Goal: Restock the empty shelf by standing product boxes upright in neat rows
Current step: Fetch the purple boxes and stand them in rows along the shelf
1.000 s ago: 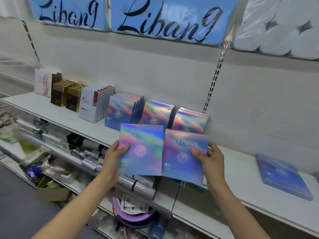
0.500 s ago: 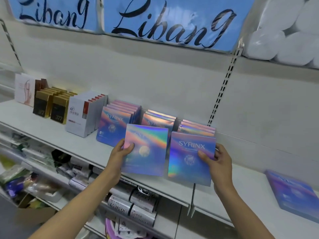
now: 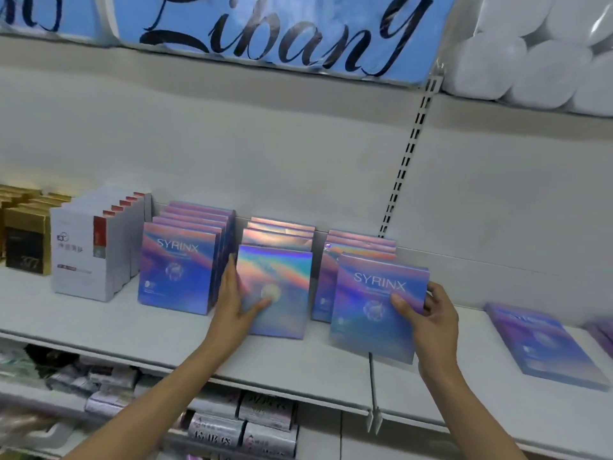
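Three rows of holographic purple SYRINX boxes stand upright on the white shelf [image 3: 298, 353]. My left hand [image 3: 234, 303] grips the left edge of a rainbow-faced box [image 3: 282, 290] standing at the front of the middle row [image 3: 278, 232]. My right hand [image 3: 428, 313] holds the right edge of another SYRINX box [image 3: 371, 307], tilted slightly in front of the right row [image 3: 361, 247]. The left row [image 3: 180, 267] stands untouched beside my left hand.
A SYRINX box [image 3: 544, 343] lies flat on the shelf at the right. White boxes with red tabs [image 3: 96, 247] and gold-black boxes [image 3: 25, 240] stand at the left. A slotted upright [image 3: 408, 154] runs up the back wall. Packaged goods fill the lower shelf [image 3: 245, 423].
Both hands have carried their boxes forward and down onto the shelf, in front of the middle and right rows. The view has moved closer to the shelf.
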Tool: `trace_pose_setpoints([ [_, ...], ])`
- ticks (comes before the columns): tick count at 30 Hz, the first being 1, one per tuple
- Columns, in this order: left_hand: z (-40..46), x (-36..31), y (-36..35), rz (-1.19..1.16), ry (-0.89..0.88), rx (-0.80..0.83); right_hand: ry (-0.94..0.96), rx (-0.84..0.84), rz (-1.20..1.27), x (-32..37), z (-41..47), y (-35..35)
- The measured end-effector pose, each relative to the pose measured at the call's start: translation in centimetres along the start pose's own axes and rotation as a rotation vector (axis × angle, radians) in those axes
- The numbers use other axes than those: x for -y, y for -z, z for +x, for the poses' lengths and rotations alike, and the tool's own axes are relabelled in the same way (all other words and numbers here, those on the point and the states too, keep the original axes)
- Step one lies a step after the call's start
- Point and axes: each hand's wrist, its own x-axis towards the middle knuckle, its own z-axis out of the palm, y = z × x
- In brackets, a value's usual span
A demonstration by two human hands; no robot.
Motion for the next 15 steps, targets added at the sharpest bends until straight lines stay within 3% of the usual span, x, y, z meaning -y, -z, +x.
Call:
trace_pose_setpoints([
  [15,2.0,2.2,0.3,-0.150,0.070,0.022,-0.042,-0.100,0.000,0.1,-4.3,-1.4],
])
